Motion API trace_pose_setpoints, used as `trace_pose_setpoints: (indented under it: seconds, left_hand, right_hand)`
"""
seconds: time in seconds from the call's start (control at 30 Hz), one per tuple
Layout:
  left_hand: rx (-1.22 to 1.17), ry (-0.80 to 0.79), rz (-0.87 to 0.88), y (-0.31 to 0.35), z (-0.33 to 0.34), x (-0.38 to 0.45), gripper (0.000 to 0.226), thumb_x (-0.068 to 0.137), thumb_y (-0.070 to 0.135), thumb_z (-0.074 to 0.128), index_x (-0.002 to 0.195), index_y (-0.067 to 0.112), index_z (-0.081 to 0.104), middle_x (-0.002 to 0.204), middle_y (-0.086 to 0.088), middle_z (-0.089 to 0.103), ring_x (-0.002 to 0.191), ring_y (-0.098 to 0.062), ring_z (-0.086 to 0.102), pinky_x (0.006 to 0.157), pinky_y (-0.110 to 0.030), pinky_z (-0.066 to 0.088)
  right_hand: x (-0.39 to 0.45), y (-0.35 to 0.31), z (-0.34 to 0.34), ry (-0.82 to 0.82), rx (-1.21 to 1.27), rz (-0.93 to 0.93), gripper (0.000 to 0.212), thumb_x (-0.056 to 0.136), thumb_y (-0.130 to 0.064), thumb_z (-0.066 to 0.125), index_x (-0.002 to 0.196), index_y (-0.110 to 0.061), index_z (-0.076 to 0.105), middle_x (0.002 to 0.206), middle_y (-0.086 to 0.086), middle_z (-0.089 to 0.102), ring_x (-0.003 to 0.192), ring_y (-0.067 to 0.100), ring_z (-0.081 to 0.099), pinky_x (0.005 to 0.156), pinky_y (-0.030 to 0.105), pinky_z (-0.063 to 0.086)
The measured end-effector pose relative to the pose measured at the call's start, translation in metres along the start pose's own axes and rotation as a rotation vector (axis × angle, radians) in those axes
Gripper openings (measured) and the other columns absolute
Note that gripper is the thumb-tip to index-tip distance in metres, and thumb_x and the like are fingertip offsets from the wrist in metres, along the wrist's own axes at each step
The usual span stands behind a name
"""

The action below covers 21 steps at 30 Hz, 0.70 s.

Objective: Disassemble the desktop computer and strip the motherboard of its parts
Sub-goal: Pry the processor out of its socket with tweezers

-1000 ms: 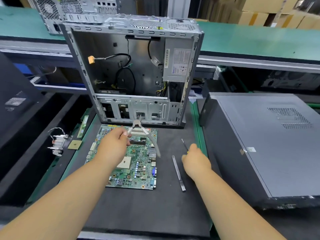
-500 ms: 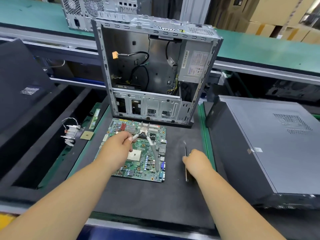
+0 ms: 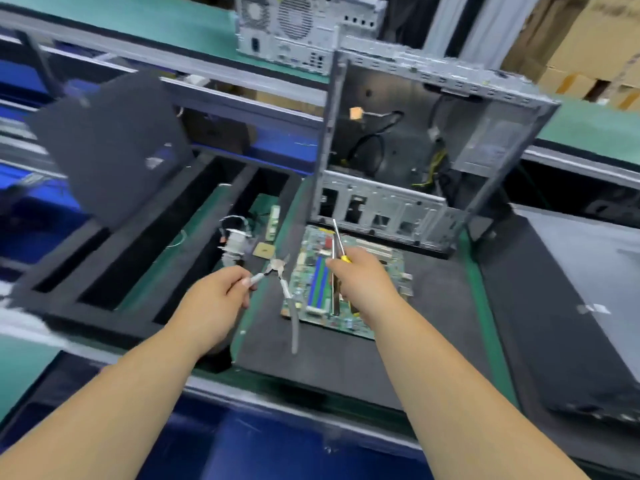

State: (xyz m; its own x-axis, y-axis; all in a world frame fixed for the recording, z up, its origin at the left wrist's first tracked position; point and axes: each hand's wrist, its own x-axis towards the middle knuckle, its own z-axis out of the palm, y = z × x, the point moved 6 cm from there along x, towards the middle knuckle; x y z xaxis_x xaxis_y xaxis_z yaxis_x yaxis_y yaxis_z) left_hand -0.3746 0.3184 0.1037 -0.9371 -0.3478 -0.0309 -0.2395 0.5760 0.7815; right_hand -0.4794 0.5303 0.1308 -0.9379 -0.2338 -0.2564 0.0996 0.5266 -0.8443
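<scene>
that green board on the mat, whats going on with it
A person is stripping down a desktop computer. The motherboard lies flat on the dark mat, in front of the opened case. The left hand grips one handle of a pair of pliers, held beside the board. The right hand holds a yellow-handled screwdriver and a metal strip above it.

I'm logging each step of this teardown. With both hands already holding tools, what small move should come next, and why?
Probably lower the screwdriver in the right hand onto the motherboard. The board lies flat on the mat with parts apparently still on it; the left hand holds pliers off its left edge.
</scene>
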Motion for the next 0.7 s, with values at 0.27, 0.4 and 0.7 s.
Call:
trace_pose_setpoints:
  seconds: [0.27, 0.4, 0.7]
  left_hand:
    - [-0.016, 0.202, -0.161, -0.130, -0.132, -0.059, 0.031, 0.095, 0.025, 0.047, 0.066, 0.025, 0.055, 0.057, 0.015, 0.055, 0.051, -0.004, 0.048, 0.052, -0.027, 0.034]
    - [-0.034, 0.262, -0.287, -0.200, -0.182, -0.090, 0.026, 0.095, 0.025, 0.046, 0.073, 0.027, 0.059, 0.062, 0.011, 0.060, 0.056, -0.010, 0.051, 0.057, -0.028, 0.042]
    - [0.372, 0.241, -0.479, -0.331, -0.273, -0.167, 0.019, 0.097, 0.030, 0.045, 0.081, 0.031, 0.055, 0.082, 0.003, 0.065, 0.076, -0.026, 0.058, 0.065, -0.033, 0.046]
  right_hand:
    - [-0.037, -0.067, 0.207, -0.297, -0.116, -0.073, 0.020, 0.091, -0.035, 0.056, 0.080, -0.019, 0.052, 0.086, 0.013, 0.066, 0.062, 0.021, 0.051, 0.055, 0.027, 0.037]
    - [-0.059, -0.086, 0.297, -0.420, -0.124, -0.077, 0.017, 0.091, -0.031, 0.056, 0.090, -0.014, 0.055, 0.089, 0.012, 0.066, 0.063, 0.020, 0.051, 0.058, 0.029, 0.038]
    - [-0.103, -0.099, 0.446, -0.550, -0.192, -0.034, 0.011, 0.090, -0.020, 0.056, 0.084, -0.016, 0.047, 0.074, 0.008, 0.052, 0.054, 0.020, 0.041, 0.046, 0.027, 0.028]
